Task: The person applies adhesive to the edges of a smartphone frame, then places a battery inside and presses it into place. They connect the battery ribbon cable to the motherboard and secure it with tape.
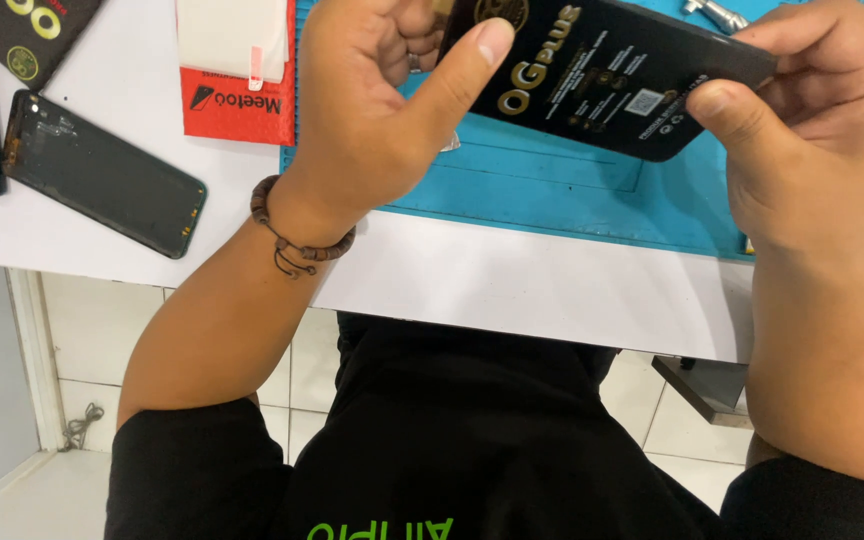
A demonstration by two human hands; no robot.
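Left hand [372, 110] and right hand [812, 140] raised above blue mat [552, 190], each grip pinching black packet [602, 75] ends

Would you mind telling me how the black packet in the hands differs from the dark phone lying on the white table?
The black packet is held above the blue mat by the left hand and right hand; the dark phone lies untouched on the white table. The packet carries gold and white print; the phone looks plain. Both are flat, dark rectangles.

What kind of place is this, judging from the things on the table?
Probably a phone repair bench: a blue work mat on a white table, an opened phone, and both hands holding a black flat package.
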